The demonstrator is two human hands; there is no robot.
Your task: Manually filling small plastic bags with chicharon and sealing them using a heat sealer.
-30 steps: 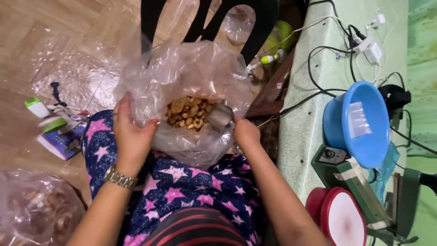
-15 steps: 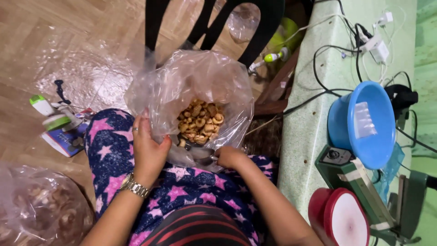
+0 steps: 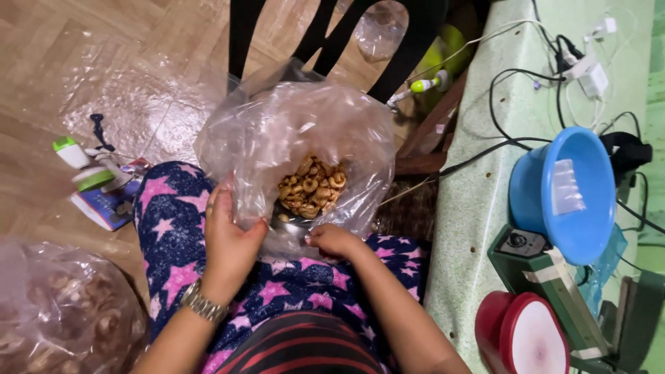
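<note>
A: Risk note. The clear plastic bag [image 3: 298, 138] of curled fried snacks [image 3: 312, 185] sits on your lap, leaning against the black chair [image 3: 346, 34]. The film is thin and slack; if your left hand [image 3: 232, 239] lets the near wall sag, I judge the snacks could spill onto your star-print trousers [image 3: 173, 208] or the floor [image 3: 83, 69].

B: Grips?

A: Your left hand's grip is closed, pinching the bag's near wall. Your right hand [image 3: 332, 241] is curled low at the bag's mouth, around something metallic; what it is, and how tight the grip, I cannot tell.
</note>
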